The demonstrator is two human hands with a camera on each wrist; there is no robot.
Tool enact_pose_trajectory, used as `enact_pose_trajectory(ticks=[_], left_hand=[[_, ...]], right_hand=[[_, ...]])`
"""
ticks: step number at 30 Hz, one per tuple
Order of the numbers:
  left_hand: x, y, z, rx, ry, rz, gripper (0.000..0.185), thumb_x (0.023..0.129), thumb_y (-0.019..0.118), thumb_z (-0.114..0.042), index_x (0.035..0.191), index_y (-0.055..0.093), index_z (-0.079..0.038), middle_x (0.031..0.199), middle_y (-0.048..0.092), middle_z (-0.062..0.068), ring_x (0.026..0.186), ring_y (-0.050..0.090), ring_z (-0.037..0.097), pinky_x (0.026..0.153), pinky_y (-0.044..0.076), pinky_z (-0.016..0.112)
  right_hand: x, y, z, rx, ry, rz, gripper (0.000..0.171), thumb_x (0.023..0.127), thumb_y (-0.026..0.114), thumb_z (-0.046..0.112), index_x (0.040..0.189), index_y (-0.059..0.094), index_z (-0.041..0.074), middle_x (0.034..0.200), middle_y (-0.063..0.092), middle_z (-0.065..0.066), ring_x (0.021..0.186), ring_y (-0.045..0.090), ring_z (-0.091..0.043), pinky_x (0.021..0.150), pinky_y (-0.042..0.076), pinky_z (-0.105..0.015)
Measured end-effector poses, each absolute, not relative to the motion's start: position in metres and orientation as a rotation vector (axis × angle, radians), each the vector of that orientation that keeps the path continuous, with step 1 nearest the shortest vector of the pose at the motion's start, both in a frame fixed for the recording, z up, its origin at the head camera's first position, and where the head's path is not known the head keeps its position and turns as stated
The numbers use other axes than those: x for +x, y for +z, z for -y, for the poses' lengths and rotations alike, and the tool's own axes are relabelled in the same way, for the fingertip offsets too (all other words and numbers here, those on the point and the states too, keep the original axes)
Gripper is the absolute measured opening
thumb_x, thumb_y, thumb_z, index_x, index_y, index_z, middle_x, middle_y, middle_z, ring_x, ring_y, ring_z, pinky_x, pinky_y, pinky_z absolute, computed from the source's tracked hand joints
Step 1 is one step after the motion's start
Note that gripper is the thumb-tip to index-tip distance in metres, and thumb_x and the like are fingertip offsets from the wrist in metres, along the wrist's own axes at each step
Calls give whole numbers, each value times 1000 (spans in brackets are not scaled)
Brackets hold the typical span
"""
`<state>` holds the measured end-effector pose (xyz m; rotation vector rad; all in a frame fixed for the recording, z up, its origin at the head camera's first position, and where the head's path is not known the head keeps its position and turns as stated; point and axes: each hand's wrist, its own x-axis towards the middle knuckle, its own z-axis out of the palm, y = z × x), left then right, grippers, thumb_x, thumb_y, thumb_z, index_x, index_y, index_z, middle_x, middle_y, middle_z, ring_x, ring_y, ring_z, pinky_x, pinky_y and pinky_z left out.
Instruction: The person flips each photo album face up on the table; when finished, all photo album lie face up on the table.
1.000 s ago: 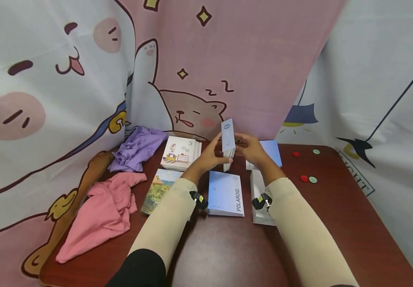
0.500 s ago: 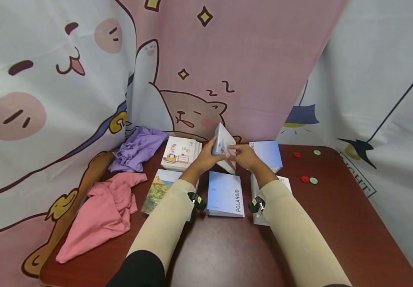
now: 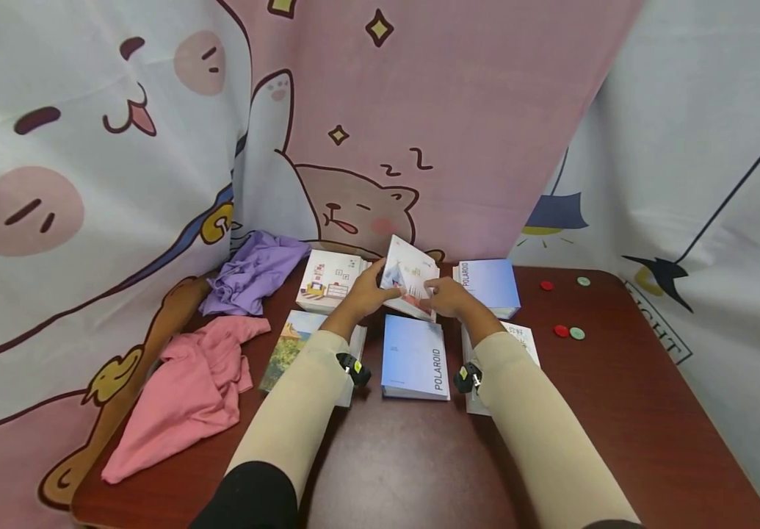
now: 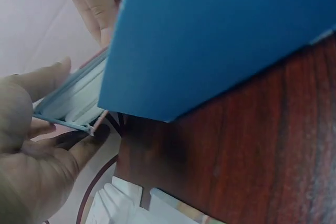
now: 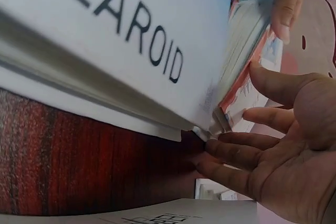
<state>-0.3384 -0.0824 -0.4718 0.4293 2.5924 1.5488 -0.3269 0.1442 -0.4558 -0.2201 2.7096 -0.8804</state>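
Dark red wooden surface (image 3: pixel 419 470), nearest edge bare. One blue album lettered POLAROID (image 3: pixel 415 357), flat, between the two cream-sleeved forearms. One landscape-cover book (image 3: pixel 289 348), flat, partly under the left forearm; one white printed booklet (image 3: pixel 518 339), flat, partly under the right forearm. One pink cloth (image 3: pixel 184 393), crumpled, at the left edge. Left hand (image 3: pixel 361 292) and right hand (image 3: pixel 447 296): fingers curled about the two sides of a small illustrated book (image 3: pixel 409 278), held tilted just above the surface, beyond the blue album. One white illustrated book (image 3: pixel 330 282), flat, just left of the held book; a second blue POLAROID album (image 3: pixel 490 283), just right of it. One purple cloth (image 3: pixel 255 270), bunched, far left. Red and green discs (image 3: pixel 567 331), well apart to the right. Cartoon-printed backdrop (image 3: pixel 353 110) behind.
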Motion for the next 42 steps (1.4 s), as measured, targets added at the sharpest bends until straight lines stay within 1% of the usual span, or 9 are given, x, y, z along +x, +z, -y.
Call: enact_pose_trajectory(ticks=[5, 8, 12, 18, 22, 26, 30, 37, 42], left_hand=[[-338, -475, 86, 368, 1424, -2696, 92, 97, 81, -25, 172, 31, -7, 171, 46, 21, 160, 43, 38, 133, 34, 52], [-337, -476, 86, 350, 1397, -2726, 92, 95, 83, -23, 171, 34, -6, 170, 48, 22, 159, 45, 39, 132, 36, 51], [-335, -480, 83, 353, 1355, -2755, 86, 93, 84, -21, 166, 43, -1, 165, 53, 24, 154, 51, 40, 130, 39, 50], [-335, -486, 82, 335, 1292, -2789, 78, 92, 85, -23, 159, 53, 1, 162, 57, 24, 154, 52, 39, 130, 40, 48], [-338, -486, 83, 344, 1232, -2808, 80, 92, 86, -24, 161, 52, -2, 163, 55, 24, 155, 50, 40, 130, 40, 49], [-338, -480, 82, 343, 1149, -2846, 88, 92, 87, -24, 166, 45, -3, 166, 51, 24, 156, 47, 41, 130, 39, 48], [-334, -469, 81, 325, 1110, -2874, 93, 92, 88, -22, 169, 38, -5, 169, 47, 26, 158, 44, 41, 131, 38, 48], [-328, -450, 71, 375, 986, -2920, 92, 96, 85, -29, 171, 36, -8, 171, 40, 30, 163, 37, 44, 134, 34, 49], [-327, -442, 53, 459, 952, -2886, 87, 100, 81, -32, 171, 35, -9, 171, 42, 27, 162, 39, 42, 133, 36, 48]], right_hand=[[-326, -457, -144, -237, -823, -2711, 69, 106, 68, 33, 166, 45, 7, 163, 53, -29, 152, 51, -46, 125, 45, -57], [-325, -458, -143, -235, -820, -2715, 69, 106, 69, 33, 166, 46, 8, 163, 53, -28, 153, 50, -46, 126, 43, -58], [-323, -459, -142, -221, -825, -2716, 70, 106, 68, 31, 167, 45, 7, 167, 49, -27, 156, 46, -46, 129, 39, -59], [-320, -460, -140, -220, -807, -2737, 71, 104, 68, 31, 166, 45, 5, 167, 48, -26, 157, 45, -46, 131, 36, -58], [-320, -452, -143, -196, -844, -2734, 73, 105, 70, 31, 167, 43, 5, 170, 45, -26, 160, 40, -46, 133, 33, -59], [-322, -443, -147, -172, -837, -2750, 75, 107, 69, 35, 169, 39, 4, 173, 39, -27, 163, 33, -48, 134, 28, -60], [-321, -433, -154, -194, -797, -2781, 76, 108, 67, 37, 169, 37, 2, 174, 36, -29, 164, 30, -49, 135, 27, -61], [-319, -418, -177, -132, -799, -2784, 79, 108, 65, 38, 170, 33, 2, 177, 30, -28, 165, 26, -50, 135, 23, -63], [-317, -411, -200, -86, -789, -2798, 79, 108, 66, 37, 170, 33, 1, 176, 31, -29, 164, 27, -52, 134, 24, -65]])
